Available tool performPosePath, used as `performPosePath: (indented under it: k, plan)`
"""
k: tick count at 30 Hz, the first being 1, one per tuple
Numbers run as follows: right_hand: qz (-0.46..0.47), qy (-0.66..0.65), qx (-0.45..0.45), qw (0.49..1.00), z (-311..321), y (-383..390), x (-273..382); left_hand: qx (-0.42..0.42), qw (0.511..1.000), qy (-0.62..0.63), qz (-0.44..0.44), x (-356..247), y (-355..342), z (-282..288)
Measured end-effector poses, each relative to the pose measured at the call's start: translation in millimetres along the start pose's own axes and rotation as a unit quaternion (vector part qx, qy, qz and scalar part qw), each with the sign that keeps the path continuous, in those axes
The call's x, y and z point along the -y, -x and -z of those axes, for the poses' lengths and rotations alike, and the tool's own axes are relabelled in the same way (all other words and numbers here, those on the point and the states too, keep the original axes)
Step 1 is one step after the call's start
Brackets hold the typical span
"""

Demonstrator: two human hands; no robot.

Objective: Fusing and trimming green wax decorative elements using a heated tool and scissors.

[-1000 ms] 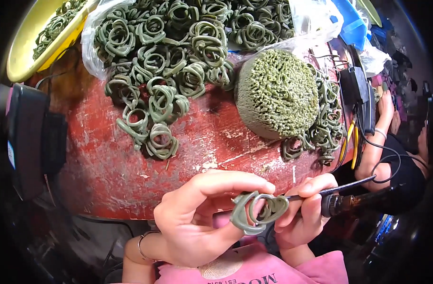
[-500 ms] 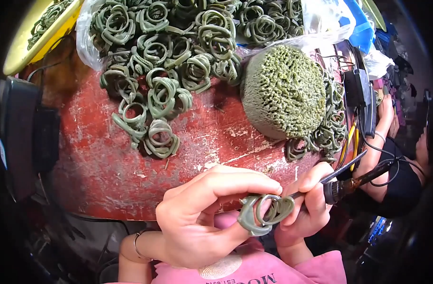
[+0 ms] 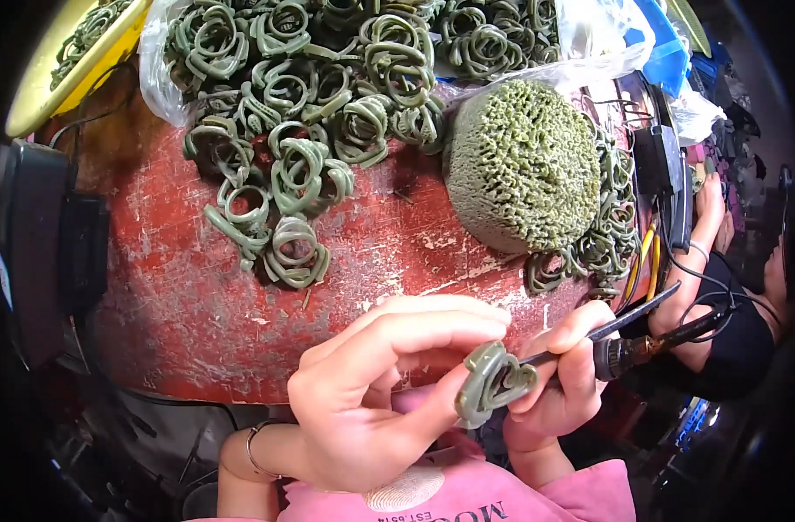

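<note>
My left hand (image 3: 389, 396) is closed at the fingertips around a small cluster of green wax-like rings (image 3: 495, 383), held up above the table's near edge. My right hand (image 3: 558, 374) grips a thin dark flat-bladed tool (image 3: 632, 315), its tip reaching to the rings. Also in the right hand's grasp, or just against it, is a dark rod-shaped tool with a black ribbed collar (image 3: 613, 358); which fingers hold it I cannot tell. Many similar green ring clusters (image 3: 297, 174) lie heaped on the red table beyond my hands.
A thick round block with a rough green porous top (image 3: 528, 165) stands on the worn red table (image 3: 197, 322). Clear plastic bags (image 3: 167, 78) lie under the heap. A yellow basin (image 3: 32, 83) is far left. Black boxes and cables (image 3: 658, 161) line the right edge, near another person's arm (image 3: 698, 244).
The ring cluster has turned in my left fingers and moved slightly right and up. Those fingers have shifted a little; my right hand keeps its grip with the tool tip near the rings.
</note>
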State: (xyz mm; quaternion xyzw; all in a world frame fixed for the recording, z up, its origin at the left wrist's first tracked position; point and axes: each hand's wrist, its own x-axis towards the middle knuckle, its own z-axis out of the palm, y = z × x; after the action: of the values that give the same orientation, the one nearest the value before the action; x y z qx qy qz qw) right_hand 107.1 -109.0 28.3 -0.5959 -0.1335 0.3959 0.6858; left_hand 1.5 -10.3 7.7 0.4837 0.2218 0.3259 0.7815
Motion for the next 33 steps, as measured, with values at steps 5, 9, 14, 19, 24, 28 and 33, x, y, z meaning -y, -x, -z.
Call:
performPosePath:
  k: [5,9,14,19,24,28,33]
  plan:
    - [0.007,-0.025,-0.009,1.000,1,0,-2,0.037,0.994,0.070,0.081,-4,1,5]
    - [-0.001,-0.025,0.009,1.000,4,0,-3,0.071,0.993,0.069,0.072,-4,1,6]
    - [0.009,-0.038,0.020,0.999,5,-1,-5,0.023,0.989,0.080,0.123,-10,0,-2]
    - [0.014,-0.041,0.026,0.999,5,0,-7,-0.030,0.982,0.118,0.147,-11,-1,-7]
    - [0.012,-0.041,0.027,0.999,3,0,-6,-0.041,0.972,0.166,0.161,-6,2,-7]
    - [0.017,-0.025,0.026,0.999,5,1,-6,-0.023,0.969,0.187,0.161,-3,2,-6]
    - [0.017,-0.012,0.016,1.000,4,3,-5,-0.033,0.962,0.207,0.177,-3,3,-7]
